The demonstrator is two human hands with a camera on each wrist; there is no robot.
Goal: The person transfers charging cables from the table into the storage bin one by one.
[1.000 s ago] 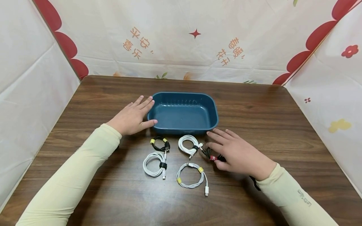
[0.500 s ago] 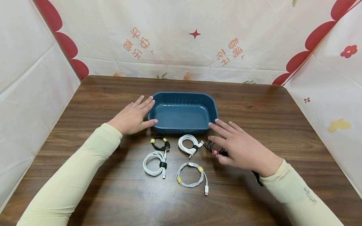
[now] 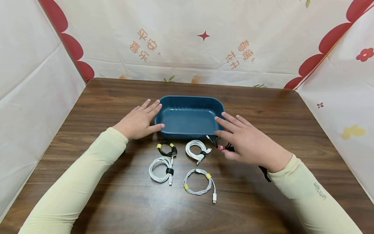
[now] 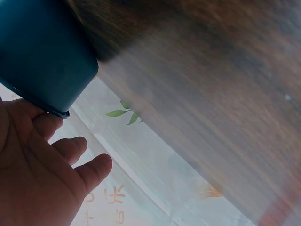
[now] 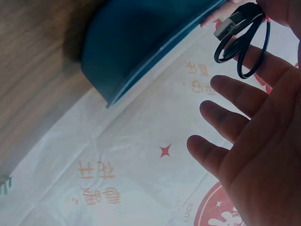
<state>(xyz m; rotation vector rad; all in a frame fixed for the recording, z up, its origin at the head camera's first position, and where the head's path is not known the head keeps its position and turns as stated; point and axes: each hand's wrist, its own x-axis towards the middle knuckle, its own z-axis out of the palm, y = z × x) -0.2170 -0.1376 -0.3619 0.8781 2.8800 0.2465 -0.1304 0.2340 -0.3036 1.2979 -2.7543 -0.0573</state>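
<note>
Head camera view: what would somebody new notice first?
Probably the blue bin, in the middle of the view, with the left hand at its left end. Then the right hand, holding a black cable with a red tag by the bin's near right corner. Four more coiled cables lie in front of the bin.

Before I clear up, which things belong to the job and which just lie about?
In use:
red-tagged black coiled cable, in right hand
blue plastic tub, at left hand

Lying about, perhaps next:
yellow-banded black coiled cable
two black-strapped white coiled cables
yellow-banded pale coiled cable
</note>
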